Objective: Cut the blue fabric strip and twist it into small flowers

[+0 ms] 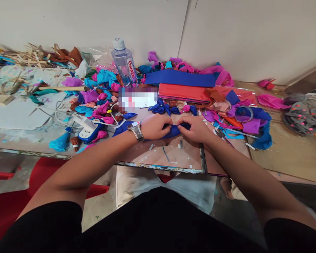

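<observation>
Both hands meet at the near middle of the table [173,158], just this side of the row of small blue paper bundles [163,109]. Left hand [155,126], wristwatch [136,131] on its wrist, and right hand [196,129] each pinch one end of a strip of blue crepe paper [175,130]; fingertips pressed together on it, knuckles nearly touching. The paper bunches and creases between them.

Handling judgement: very light, soft, no stiffness of its own; it will take a twist or fold and keep it. Likely tears if pulled hard along its length, so a close grip at both ends, fingers near the working point, suits it. Not slippery; the crinkled surface gives purchase.

Around the bundles: water bottle [124,63] stands upright behind and to the left; flat red sheets [184,93] and a blue sheet [183,78] lie behind and right; a white and blue power strip [88,129] sits well left among pink and turquoise scraps. A tape roll [243,113] lies to the right.
</observation>
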### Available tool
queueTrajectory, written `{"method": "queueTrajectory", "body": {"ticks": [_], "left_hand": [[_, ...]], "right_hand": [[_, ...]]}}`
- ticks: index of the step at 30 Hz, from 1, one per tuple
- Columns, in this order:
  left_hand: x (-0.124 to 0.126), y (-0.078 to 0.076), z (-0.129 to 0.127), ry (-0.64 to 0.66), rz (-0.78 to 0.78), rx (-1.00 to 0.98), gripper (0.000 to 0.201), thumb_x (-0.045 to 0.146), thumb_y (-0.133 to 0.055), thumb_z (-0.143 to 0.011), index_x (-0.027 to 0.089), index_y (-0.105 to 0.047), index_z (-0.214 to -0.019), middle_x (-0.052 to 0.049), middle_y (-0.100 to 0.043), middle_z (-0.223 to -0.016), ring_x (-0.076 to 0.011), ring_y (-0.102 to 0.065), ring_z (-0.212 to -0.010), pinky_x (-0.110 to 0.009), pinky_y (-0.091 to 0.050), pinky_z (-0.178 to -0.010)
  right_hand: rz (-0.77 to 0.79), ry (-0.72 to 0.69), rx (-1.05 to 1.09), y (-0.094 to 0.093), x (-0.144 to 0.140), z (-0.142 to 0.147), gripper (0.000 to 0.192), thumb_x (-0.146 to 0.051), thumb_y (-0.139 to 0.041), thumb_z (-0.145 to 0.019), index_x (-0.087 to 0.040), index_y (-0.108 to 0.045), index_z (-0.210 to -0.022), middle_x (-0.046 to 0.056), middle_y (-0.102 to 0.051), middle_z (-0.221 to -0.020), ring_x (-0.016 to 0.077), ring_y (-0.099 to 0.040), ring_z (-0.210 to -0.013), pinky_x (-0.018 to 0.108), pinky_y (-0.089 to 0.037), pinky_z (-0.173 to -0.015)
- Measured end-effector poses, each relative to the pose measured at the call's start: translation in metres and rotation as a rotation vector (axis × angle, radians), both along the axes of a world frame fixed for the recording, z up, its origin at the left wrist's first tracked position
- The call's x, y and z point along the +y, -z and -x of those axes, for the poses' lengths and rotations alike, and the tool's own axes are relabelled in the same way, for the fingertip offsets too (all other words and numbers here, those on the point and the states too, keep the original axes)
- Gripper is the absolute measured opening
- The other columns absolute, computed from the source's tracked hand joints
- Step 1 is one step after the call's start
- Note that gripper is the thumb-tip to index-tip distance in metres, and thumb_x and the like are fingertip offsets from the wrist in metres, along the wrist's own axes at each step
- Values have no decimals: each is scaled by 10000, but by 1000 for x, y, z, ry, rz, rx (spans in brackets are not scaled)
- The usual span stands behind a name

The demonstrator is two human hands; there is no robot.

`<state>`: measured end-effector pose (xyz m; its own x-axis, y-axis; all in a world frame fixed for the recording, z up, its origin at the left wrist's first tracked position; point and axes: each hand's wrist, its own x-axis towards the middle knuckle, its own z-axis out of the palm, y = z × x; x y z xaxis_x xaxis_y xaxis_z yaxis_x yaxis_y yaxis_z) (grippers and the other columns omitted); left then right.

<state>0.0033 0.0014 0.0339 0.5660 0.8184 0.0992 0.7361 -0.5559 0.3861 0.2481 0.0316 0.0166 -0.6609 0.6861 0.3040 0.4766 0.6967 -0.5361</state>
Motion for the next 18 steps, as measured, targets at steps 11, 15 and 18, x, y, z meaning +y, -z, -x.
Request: {"method": "queueTrajectory", "body": {"ticks": [11, 15, 18], "left_hand": [[-3, -5, -1, -10, 24, -44, 304, 334, -536, -983, 202, -804, -925, -64, -786, -834, -195, -651, -705, -336, -400, -689], [-3, -4, 0, -48, -25, 32, 306, 339, -536, -978, 207, -807, -923, -80, -792, -845, -221, -679, -726, -352, -386, -678], [-3, -3, -1, -36, -24, 24, 319, 365, -536, -987, 213, -812, -935, -83, -790, -838, -224, -681, -730, -352, -378, -673]], "right_hand": [[-131, -34, -16, 0, -3, 2, 194, -334, -638, -985, -222, -790, -945, 100, -827, -946, 272, -712, -892, 398, -512, -825], [-116, -12, -31, 1, -1, 1, 178, -331, -659, -967, -221, -794, -929, 101, -834, -950, 275, -721, -884, 399, -514, -821], [-91, -11, -9, 3, -3, 2, 180, -321, -663, -967, -222, -813, -960, 90, -847, -963, 267, -736, -885, 391, -522, -817]]}}
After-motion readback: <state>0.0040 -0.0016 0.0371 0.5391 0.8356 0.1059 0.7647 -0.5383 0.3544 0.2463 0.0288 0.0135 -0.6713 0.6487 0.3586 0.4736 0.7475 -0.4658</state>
